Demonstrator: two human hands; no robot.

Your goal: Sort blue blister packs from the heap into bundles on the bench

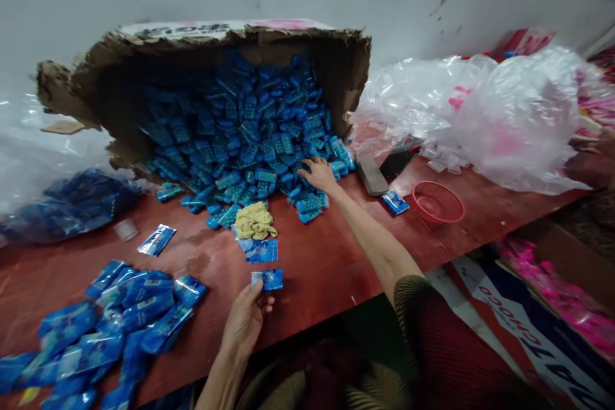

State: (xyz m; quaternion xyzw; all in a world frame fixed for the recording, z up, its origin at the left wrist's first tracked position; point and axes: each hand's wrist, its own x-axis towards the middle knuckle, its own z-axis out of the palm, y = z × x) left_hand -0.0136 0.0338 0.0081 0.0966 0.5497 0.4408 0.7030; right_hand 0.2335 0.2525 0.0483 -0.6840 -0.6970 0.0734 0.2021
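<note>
My left hand (247,317) is closed on a small blue printed card (273,278), pinched under the thumb near the table's front edge. My right hand (321,175) reaches to the front right of a heap of small blue wrapped packs (250,141); its fingers are apart and touch the packs, with the fingertips partly hidden. The heap spills from a torn cardboard box (358,70) lying on its side. Between my hands, a crumpled yellow cloth or glove (255,221) rests on more blue cards (262,251).
Filled blue packets (144,298) are piled on the left of the red table (327,269), near a lone blue packet (157,240). To the right stand a grey block (371,174), a red plastic basket (438,202) and large clear plastic bags (519,115).
</note>
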